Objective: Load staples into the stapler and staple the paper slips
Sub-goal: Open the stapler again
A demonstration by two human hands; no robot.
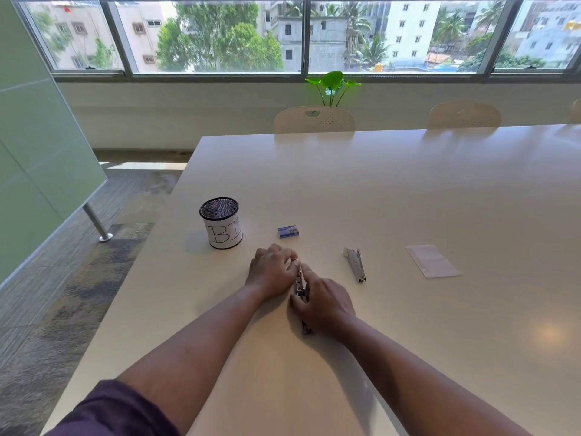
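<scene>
A small metal stapler (300, 286) lies on the white table (408, 199), held between both my hands. My left hand (272, 272) curls its fingers round the stapler's far end. My right hand (327, 305) grips its near part from the right, covering most of the body; a dark tip pokes out below that hand. A second silver stapler (355, 264) lies apart to the right. A small blue staple box (288, 231) sits just beyond my hands. A stack of pale paper slips (433, 261) lies farther right.
A black mesh cup (221, 222) with a white label reading "BI" stands at the left of the table. Chairs (314, 119) line the far edge under the window. The table's left edge drops to carpeted floor beside a green glass partition (37, 152).
</scene>
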